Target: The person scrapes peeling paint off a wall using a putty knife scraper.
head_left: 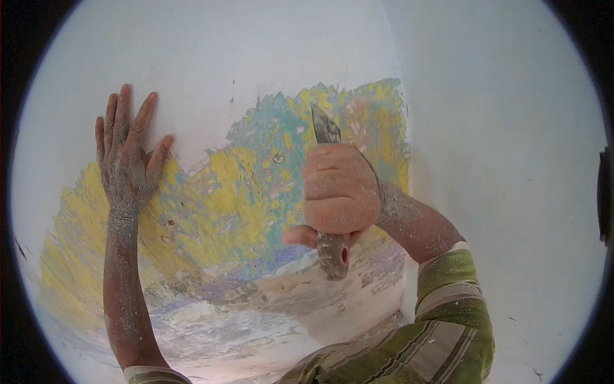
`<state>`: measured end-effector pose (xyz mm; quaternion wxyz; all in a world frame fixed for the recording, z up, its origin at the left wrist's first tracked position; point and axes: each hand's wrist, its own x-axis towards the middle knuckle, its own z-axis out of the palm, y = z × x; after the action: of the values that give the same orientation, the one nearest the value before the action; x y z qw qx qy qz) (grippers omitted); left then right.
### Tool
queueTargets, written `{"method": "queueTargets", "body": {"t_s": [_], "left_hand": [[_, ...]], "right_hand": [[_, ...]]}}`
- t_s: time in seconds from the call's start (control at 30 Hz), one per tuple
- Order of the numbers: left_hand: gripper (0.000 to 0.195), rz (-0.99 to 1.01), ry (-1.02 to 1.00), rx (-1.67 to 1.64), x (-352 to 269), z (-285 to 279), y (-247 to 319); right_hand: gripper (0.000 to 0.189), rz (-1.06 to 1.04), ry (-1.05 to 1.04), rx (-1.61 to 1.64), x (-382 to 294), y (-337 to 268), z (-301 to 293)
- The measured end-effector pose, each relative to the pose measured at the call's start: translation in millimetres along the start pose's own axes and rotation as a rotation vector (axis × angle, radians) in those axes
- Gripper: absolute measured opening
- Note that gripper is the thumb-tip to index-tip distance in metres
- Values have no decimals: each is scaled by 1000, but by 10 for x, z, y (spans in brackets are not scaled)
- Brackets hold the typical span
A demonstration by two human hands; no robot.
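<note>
My right hand (pixel 341 187) grips the handle (pixel 333 257) of a scraper, its fist closed around it. The scraper's dark metal blade (pixel 326 127) sticks up above the fist, tip upward, over the scraped part of the wall; whether it touches the wall I cannot tell. The handle's lower end has a hole through it. My left hand (pixel 127 139) rests with spread fingers on the wall, holding nothing. Its fingers lie on white paint, its wrist over the scraped patch (pixel 225 211), where yellow, teal and pinkish older layers show. Pale dust coats both forearms.
White paint (pixel 230 43) with a jagged lower edge remains above the patch. An inside corner stands to the right, where a second white wall (pixel 499 158) meets this one. Lower down, the surface (pixel 240 331) is bare, whitish and rough. A dark object (pixel 604 197) shows at the right rim.
</note>
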<state>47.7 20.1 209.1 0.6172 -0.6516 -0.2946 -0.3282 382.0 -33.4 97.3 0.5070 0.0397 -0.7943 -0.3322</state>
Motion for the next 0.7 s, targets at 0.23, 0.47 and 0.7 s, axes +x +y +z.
{"method": "queueTargets", "body": {"t_s": [0.23,0.47,0.7], "left_hand": [[59,17,2,0,-59,-35,-40],[59,16,15,-12,-30,-10,20],[61,-3,-19,17,-5,-38,9]], "right_hand": [[39,38,106,-18,1,-148,54],[36,-48,-4,-149,48,-37,-76],[33,287,98,-187,-207,111,-135]]}}
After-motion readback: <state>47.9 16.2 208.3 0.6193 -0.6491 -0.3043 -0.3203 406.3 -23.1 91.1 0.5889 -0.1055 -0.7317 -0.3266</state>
